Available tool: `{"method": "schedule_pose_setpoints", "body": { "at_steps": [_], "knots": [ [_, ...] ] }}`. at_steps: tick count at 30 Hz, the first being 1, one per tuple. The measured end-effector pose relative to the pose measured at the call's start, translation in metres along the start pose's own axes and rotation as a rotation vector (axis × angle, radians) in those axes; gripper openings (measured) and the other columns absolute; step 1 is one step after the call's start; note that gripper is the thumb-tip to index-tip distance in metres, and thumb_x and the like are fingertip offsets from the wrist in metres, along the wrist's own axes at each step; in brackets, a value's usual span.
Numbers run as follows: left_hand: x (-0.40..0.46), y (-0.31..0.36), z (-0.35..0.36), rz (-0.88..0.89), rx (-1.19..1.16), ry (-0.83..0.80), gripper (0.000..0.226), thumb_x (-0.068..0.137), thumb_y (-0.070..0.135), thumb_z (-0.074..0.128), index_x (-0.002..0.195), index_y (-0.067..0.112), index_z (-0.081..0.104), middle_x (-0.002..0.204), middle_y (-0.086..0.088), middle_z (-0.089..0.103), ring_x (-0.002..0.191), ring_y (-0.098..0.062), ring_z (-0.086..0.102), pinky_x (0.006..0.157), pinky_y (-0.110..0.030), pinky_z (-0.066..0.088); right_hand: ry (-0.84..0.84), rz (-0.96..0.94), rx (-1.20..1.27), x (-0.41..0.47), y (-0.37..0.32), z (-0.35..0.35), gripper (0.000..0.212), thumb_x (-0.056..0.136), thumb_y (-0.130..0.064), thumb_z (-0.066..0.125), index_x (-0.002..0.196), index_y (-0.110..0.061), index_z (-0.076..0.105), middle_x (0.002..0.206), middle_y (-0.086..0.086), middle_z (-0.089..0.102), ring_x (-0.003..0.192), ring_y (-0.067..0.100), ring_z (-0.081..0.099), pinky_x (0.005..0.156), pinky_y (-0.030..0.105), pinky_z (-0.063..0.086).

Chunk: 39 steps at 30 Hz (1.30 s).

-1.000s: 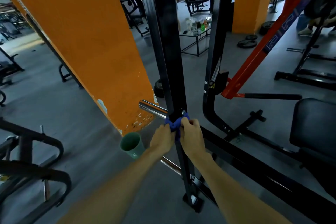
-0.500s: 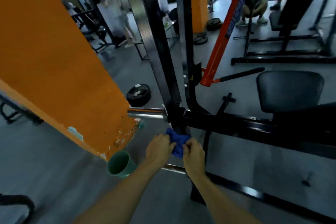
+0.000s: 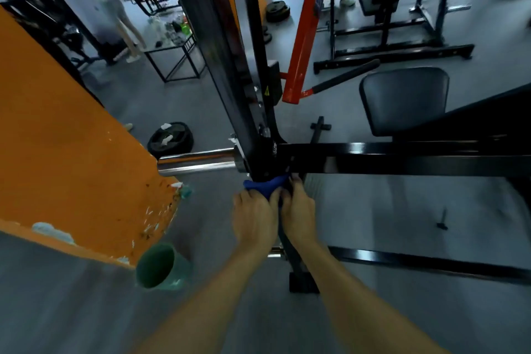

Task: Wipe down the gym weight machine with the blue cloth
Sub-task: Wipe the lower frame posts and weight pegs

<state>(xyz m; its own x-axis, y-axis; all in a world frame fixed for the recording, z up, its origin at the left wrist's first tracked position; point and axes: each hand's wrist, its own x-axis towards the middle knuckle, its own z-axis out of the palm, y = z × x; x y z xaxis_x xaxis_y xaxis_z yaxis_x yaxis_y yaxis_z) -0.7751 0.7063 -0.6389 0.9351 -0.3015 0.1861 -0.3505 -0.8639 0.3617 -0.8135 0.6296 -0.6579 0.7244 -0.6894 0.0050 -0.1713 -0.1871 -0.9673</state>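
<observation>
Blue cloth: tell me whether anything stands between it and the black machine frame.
Nothing visible does. The crumpled blue cloth is gripped by the left hand and right hand and lies against the black steel upright post, beside the chrome bar.

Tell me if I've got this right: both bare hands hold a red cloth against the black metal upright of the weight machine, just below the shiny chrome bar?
Not quite: the cloth is blue, not red. The head view shows the left hand and right hand gripping the crumpled blue cloth against the black metal upright, just below the shiny chrome bar.
</observation>
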Motion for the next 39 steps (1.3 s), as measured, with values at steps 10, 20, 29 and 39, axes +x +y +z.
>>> {"method": "schedule_pose_setpoints", "body": {
  "at_steps": [10,20,29,39],
  "knots": [
    [-0.008,-0.039,0.073,0.056,0.054,0.069,0.066,0.093,0.066,0.045,0.116,0.005,0.055,0.105,-0.012,0.058,0.099,-0.029,0.057,0.072,-0.036,0.048,-0.161,-0.422,-0.012,0.025,0.096,0.016,0.018,0.106,-0.023,0.046,0.114,-0.026,0.062,0.112,-0.008,0.055,0.099,0.0,0.05,0.093,0.024,0.042],
    [0.006,-0.039,0.099,0.133,-0.054,0.49,0.073,0.091,0.078,0.033,0.099,0.008,0.054,0.086,-0.008,0.061,0.08,-0.028,0.06,0.066,-0.043,0.053,-0.098,-0.669,0.076,0.06,0.107,0.029,0.055,0.106,-0.043,0.031,0.146,-0.007,0.044,0.141,0.025,0.049,0.131,0.034,0.049,0.115,0.036,0.037],
    [-0.019,-0.108,0.225,0.277,-0.238,0.532,0.072,0.079,0.085,0.044,0.093,0.015,0.054,0.075,0.001,0.059,0.064,-0.018,0.059,0.055,-0.036,0.045,-0.094,-0.879,-0.008,0.063,0.265,0.061,0.05,0.106,-0.042,0.027,0.152,-0.022,0.034,0.115,0.005,0.051,0.098,-0.007,0.048,0.084,0.009,0.043],
    [0.03,-0.039,0.093,0.277,-0.118,0.747,0.081,0.087,0.08,0.035,0.114,0.008,0.059,0.113,-0.01,0.062,0.113,-0.033,0.056,0.088,-0.043,0.051,-0.029,-0.951,0.094,0.071,0.107,0.024,0.032,0.109,-0.024,0.033,0.129,-0.012,0.055,0.088,-0.008,0.047,0.096,0.012,0.045,0.071,-0.001,0.035]
  ]
}}
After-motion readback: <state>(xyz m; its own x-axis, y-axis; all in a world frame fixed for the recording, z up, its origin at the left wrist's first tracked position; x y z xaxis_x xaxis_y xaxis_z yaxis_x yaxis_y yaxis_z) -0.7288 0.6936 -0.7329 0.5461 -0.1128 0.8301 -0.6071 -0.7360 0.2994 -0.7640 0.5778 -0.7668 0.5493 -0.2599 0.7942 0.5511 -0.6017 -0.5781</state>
